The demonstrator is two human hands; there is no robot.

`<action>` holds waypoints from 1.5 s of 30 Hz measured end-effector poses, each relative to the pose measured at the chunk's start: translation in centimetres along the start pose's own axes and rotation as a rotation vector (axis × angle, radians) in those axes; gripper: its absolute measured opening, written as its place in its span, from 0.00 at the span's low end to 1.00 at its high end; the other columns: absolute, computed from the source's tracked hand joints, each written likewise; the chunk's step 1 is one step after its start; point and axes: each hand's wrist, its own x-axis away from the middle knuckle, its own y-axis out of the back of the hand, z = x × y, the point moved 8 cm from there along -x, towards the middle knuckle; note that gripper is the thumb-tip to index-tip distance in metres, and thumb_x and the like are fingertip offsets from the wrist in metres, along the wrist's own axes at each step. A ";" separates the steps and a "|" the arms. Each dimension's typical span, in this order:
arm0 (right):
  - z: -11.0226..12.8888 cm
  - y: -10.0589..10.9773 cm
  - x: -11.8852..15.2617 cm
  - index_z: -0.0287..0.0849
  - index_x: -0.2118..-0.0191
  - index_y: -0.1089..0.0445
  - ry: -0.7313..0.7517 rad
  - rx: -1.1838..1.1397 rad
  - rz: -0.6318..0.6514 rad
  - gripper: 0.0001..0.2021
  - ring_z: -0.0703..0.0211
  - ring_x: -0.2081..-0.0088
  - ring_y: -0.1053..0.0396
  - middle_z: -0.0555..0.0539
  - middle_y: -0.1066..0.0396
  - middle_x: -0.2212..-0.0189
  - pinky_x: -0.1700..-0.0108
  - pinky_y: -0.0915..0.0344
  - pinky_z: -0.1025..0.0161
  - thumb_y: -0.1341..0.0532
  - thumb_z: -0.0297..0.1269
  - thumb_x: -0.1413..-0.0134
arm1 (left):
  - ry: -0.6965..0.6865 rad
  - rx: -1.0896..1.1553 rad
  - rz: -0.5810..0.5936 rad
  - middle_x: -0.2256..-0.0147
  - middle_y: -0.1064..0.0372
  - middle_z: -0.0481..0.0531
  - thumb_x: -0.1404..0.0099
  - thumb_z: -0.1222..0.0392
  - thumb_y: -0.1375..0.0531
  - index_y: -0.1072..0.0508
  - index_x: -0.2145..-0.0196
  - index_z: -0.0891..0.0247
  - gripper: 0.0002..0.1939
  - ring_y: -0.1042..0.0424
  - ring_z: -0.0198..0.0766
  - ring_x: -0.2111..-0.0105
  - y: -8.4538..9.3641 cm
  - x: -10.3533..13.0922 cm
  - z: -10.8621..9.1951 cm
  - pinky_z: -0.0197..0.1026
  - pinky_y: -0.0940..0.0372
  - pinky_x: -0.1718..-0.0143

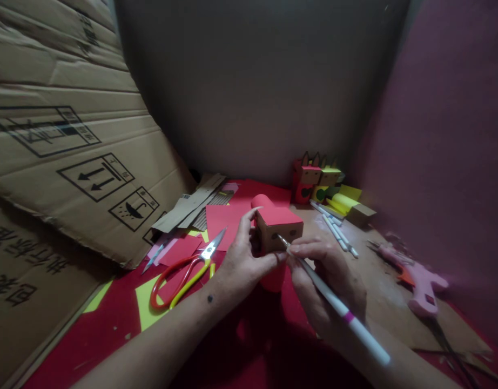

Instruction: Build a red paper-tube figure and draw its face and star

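Observation:
My left hand (244,254) is wrapped round the left side of a small cardboard box (279,227) with a red paper top. Dark round marks show on the box's brown front face. Red paper tubes stick out behind and below it, partly covered by my hands. In my right hand (330,275) is a white marker pen (346,313) with a purple band, held in a writing grip. Its tip touches, or nearly touches, the left mark on the front face. Scissors (192,265) with red and yellow handles lie open just left of my left hand.
Red and yellow animal-like paper figures (314,178) stand at the back right, beside a yellow paper piece (350,202) and several markers (340,232). A pink glue gun (415,275) with a cord lies right. Cardboard strips (192,202) and red paper (249,197) lie behind. A large carton (71,135) borders the left.

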 end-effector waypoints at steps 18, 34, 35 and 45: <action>-0.1 0.0 -0.1 0.47 0.58 0.32 -0.026 -0.022 0.012 0.11 0.63 0.67 0.28 0.50 0.30 0.64 0.65 0.25 0.64 0.41 0.22 0.42 | -0.022 -0.012 0.006 0.54 0.28 0.56 0.49 0.63 0.30 0.45 0.40 0.58 0.43 0.26 0.51 0.50 -0.1 0.0 -0.2 0.54 0.33 0.45; 0.7 0.1 -0.1 0.45 0.60 0.33 -0.016 0.032 0.039 0.10 0.67 0.67 0.28 0.52 0.29 0.64 0.62 0.28 0.68 0.42 0.22 0.43 | -0.034 -0.020 0.025 0.51 0.29 0.58 0.49 0.64 0.31 0.47 0.39 0.58 0.44 0.26 0.52 0.50 0.0 -0.1 0.1 0.53 0.34 0.46; 0.8 0.1 -0.2 0.45 0.60 0.33 -0.015 0.034 0.035 0.10 0.67 0.67 0.28 0.52 0.29 0.65 0.62 0.28 0.68 0.42 0.22 0.43 | -0.035 -0.019 0.032 0.51 0.29 0.57 0.48 0.64 0.31 0.47 0.39 0.58 0.43 0.26 0.52 0.50 0.0 -0.1 0.1 0.53 0.34 0.46; 0.6 0.2 0.4 0.44 0.58 0.32 -0.011 -0.103 0.030 0.13 0.64 0.62 0.28 0.51 0.29 0.64 0.62 0.30 0.67 0.41 0.19 0.45 | -0.021 0.012 -0.002 0.54 0.27 0.56 0.48 0.63 0.30 0.46 0.38 0.58 0.44 0.25 0.52 0.51 0.1 0.1 -0.5 0.50 0.33 0.49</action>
